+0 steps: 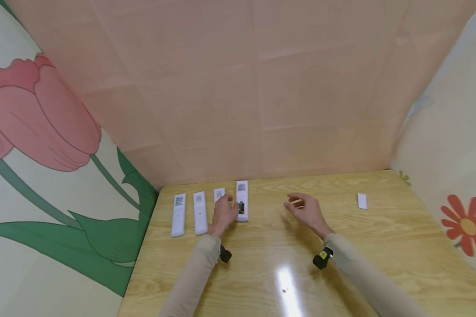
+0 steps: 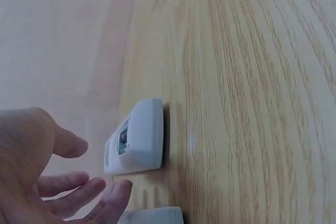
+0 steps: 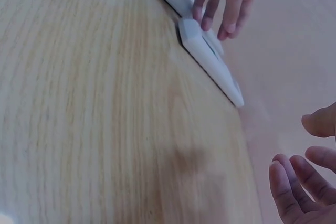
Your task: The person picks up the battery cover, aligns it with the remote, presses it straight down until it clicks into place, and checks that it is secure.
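A white remote control (image 1: pixel 242 189) lies face down with its battery compartment (image 1: pixel 241 208) uncovered, showing a dark and green inside. Just left of that compartment hovers my left hand (image 1: pixel 224 212), fingers loosely bent and apart, partly covering a neighbouring remote (image 1: pixel 219 192). In the left wrist view the thumb and fingers spread beside the uncovered remote (image 2: pixel 142 137), with nothing between them. My right hand (image 1: pixel 306 210) hangs above the table to the right, fingers relaxed and holding nothing. A small white battery cover (image 1: pixel 362 200) lies on the table farther right.
Two more white remotes, one at the far left (image 1: pixel 178 215) and another beside it (image 1: pixel 200 213), lie face down in the row. The wooden table (image 1: pixel 262 251) meets a pink-draped wall (image 1: pixel 262 110) behind. Near the front, a tiny scrap (image 1: pixel 284 290) lies in the glare.
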`<state>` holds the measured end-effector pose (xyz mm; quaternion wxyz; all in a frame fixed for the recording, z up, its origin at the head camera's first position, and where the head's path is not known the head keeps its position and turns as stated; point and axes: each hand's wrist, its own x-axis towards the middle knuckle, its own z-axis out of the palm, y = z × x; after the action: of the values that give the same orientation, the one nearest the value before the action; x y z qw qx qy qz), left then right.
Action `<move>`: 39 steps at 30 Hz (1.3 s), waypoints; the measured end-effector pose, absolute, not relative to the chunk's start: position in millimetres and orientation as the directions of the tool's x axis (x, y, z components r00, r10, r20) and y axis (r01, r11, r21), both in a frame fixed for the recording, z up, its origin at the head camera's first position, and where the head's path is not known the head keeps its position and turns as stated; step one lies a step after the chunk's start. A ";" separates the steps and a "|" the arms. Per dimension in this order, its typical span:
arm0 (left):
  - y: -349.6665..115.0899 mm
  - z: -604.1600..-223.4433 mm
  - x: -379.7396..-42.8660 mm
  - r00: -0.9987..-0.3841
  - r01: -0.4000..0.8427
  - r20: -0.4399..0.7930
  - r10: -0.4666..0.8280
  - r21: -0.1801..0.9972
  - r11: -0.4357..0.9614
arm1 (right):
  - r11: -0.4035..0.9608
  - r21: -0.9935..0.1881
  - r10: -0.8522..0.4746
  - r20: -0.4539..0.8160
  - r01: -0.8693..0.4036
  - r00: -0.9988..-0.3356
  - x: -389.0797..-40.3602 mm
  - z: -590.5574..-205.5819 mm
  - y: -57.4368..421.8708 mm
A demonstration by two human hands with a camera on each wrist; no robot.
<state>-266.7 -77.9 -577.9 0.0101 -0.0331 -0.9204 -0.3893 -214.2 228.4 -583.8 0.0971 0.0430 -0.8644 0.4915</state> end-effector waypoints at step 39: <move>-51.2 -583.0 -287.4 -0.997 0.074 0.061 0.047 0.606 0.792 | 0.585 -0.805 0.236 0.284 -0.097 -0.929 -223.5 -557.0 315.8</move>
<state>-287.4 -51.2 -583.0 0.0212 -0.0320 -0.9463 -0.3209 -223.5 315.8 -557.0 0.1836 -0.0398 -0.8711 0.4539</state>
